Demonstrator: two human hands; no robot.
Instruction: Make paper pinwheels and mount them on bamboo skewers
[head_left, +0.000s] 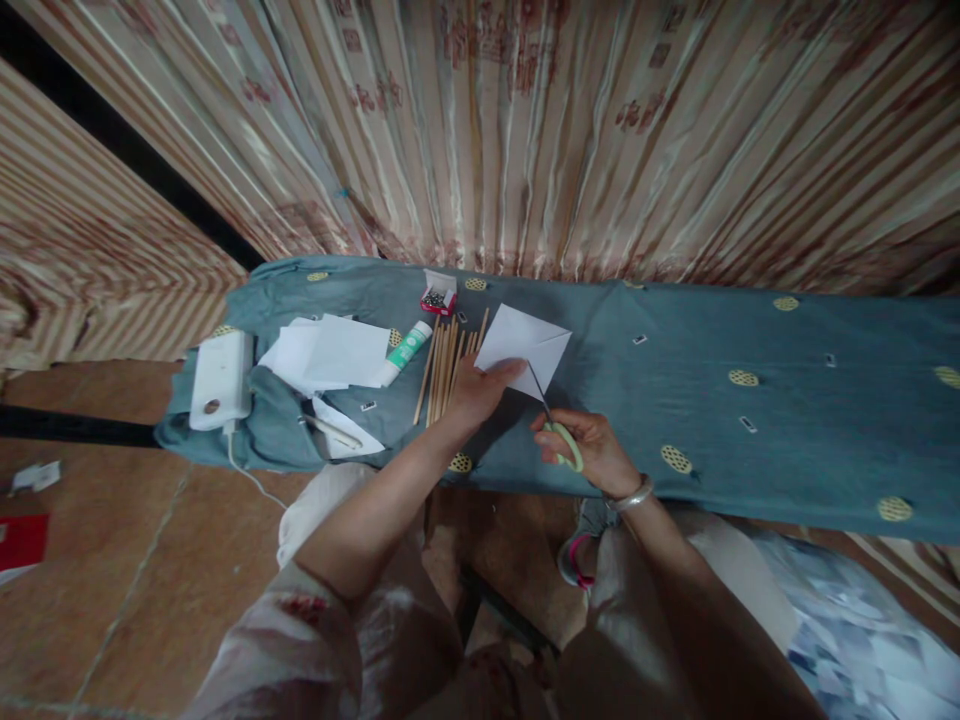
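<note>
My left hand (481, 388) pinches a square of white paper (517, 338) by its near left side, thumb on top. A crease or cut line runs in from the paper's right corner. My right hand (592, 447) grips a pair of scissors (568, 448) with pale green handles. Their dark blades reach over the near edge of the paper, pointing toward its middle. Whether the blades are parted is hard to make out. Just left of the paper lies a bunch of thin wooden sticks (444, 368), partly behind my left hand.
A glue stick (407, 353) lies beside a stack of white sheets (349, 350). Behind the sticks sits a small red box (439, 293) of metal pins. A white device with a cable (221, 380) and a pen (334, 432) are at the left. Blue-green cloth (705, 420) covers the narrow surface.
</note>
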